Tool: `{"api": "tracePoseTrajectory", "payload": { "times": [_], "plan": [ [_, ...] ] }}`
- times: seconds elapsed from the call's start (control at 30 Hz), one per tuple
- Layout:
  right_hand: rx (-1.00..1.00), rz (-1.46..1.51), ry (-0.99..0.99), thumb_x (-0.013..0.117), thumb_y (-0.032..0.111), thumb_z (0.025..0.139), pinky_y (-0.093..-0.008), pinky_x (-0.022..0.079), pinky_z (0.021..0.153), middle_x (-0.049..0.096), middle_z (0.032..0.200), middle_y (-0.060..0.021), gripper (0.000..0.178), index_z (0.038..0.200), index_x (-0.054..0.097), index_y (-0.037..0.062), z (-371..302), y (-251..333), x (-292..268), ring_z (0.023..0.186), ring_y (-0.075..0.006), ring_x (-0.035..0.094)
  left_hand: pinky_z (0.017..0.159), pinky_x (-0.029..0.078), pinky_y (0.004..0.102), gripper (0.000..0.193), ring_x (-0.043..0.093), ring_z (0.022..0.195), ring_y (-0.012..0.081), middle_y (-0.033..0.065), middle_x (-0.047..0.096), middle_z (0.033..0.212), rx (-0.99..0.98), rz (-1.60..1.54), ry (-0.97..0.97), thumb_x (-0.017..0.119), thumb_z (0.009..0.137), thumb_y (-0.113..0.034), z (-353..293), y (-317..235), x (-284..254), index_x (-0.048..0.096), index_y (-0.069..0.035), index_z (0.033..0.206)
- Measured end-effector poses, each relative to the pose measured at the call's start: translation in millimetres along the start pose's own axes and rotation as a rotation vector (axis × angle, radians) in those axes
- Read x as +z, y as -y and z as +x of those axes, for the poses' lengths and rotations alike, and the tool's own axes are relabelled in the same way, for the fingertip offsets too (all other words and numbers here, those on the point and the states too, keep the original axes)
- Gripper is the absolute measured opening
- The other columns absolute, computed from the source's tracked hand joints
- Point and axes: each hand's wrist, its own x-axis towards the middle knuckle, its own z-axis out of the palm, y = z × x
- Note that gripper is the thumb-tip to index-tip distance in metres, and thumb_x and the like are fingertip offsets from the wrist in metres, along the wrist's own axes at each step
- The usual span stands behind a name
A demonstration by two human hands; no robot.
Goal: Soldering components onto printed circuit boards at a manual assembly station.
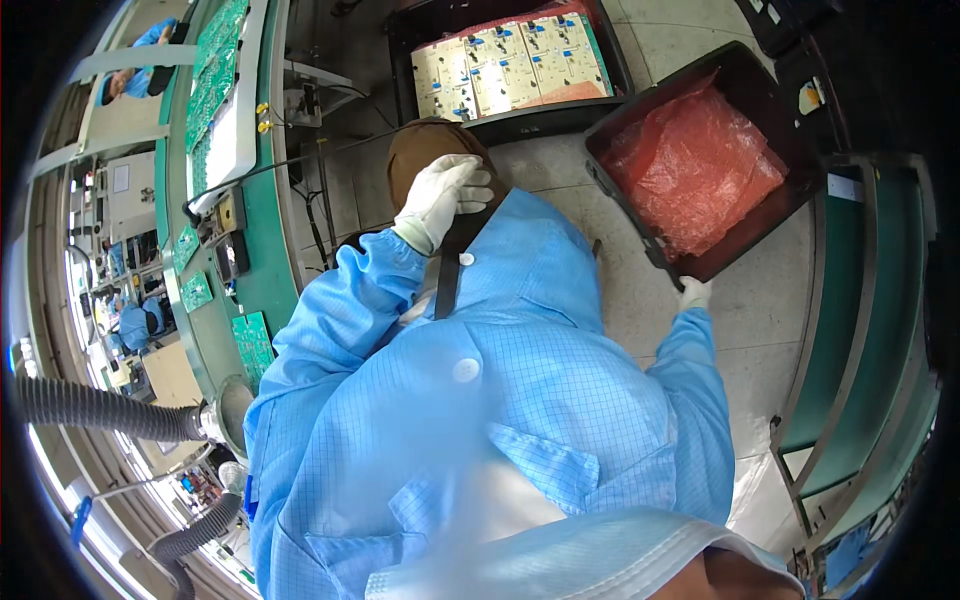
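While the left hand (443, 200) hung released at 11 o'clock, fingers loosely curled, the right hand (694, 292) was out at 3, grasping the near corner of a black bin (790, 185)! That bin, one of two open ones, sat at 2 o'clock, red plastic wrap (700, 165) inside, sides slanting from 11 to 5, gripped corner toward 6; it looked nearly square, so I couldn't call its long axis. Up at 12, cream boards (500, 70) lay in the second bin (545, 122).
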Motion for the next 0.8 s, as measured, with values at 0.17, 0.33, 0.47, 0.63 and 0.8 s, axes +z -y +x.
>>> {"api": "tracePoseTrajectory", "payload": {
  "times": [0.17, 0.33, 0.47, 0.63, 0.8],
  "plan": [
    [0.166, -0.181, -0.006, 0.063, -0.01, 0.08, -0.0581, 0.057, 0.078, 0.054, 0.137, -0.0175, 0.084, 0.155, 0.037, 0.0185, 80, 113, -37, 0.115, -0.0425, 0.06, 0.082, 0.058, 0.0338, 0.039, 0.071, 0.094, 0.0228, 0.0154, 0.068, 0.117, 0.061, -0.029, -0.126, 0.059, 0.105, -0.028, 2, -5, -22, 0.054, -0.002, 0.135],
    [-0.093, 0.18, -0.278, 0.067, -0.003, 0.085, -0.0564, 0.057, 0.082, 0.05, 0.146, -0.0187, 0.082, 0.157, 0.03, 0.0116, 134, 158, -6, 0.126, -0.0409, 0.056, 0.075, 0.059, 0.0334, 0.037, 0.072, 0.087, 0.0226, 0.0131, 0.07, 0.111, 0.113, -0.068, -0.214, 0.063, 0.102, -0.031, 19, -10, -32, 0.058, -0.005, 0.128],
    [0.012, 0.252, -0.234, 0.071, 0.019, 0.088, -0.0495, 0.057, 0.082, 0.06, 0.134, -0.0193, 0.069, 0.145, 0.04, -0.0046, 151, 137, 67, 0.109, -0.0339, 0.064, 0.076, 0.059, 0.0322, 0.035, 0.072, 0.089, 0.0217, 0.0136, 0.069, 0.112, 0.108, -0.1, -0.161, 0.061, 0.104, -0.026, 29, -12, -32, 0.055, -0.005, 0.131],
    [0.016, -0.191, 0.179, 0.065, 0.035, 0.097, -0.0451, 0.052, 0.081, 0.071, 0.1, -0.012, 0.042, 0.115, 0.067, -0.003, 76, 68, 192, 0.087, -0.0277, 0.064, 0.071, 0.059, 0.0321, 0.039, 0.073, 0.083, 0.0225, 0.0128, 0.068, 0.114, 0.18, -0.183, -0.226, 0.064, 0.102, -0.026, 30, -11, -33, 0.055, -0.004, 0.133],
    [-0.29, -0.729, 0.584, 0.055, 0.039, 0.101, -0.0457, 0.05, 0.097, 0.072, 0.114, -0.0233, 0.047, 0.11, 0.071, -0.0043, -37, 25, 231, 0.111, -0.0339, 0.066, 0.063, 0.056, 0.0301, 0.042, 0.072, 0.079, 0.0212, 0.0132, 0.068, 0.114, 0.329, -0.055, -0.23, 0.065, 0.099, -0.025, 41, -31, -40, 0.057, 0.0, 0.132]
  ]
}}
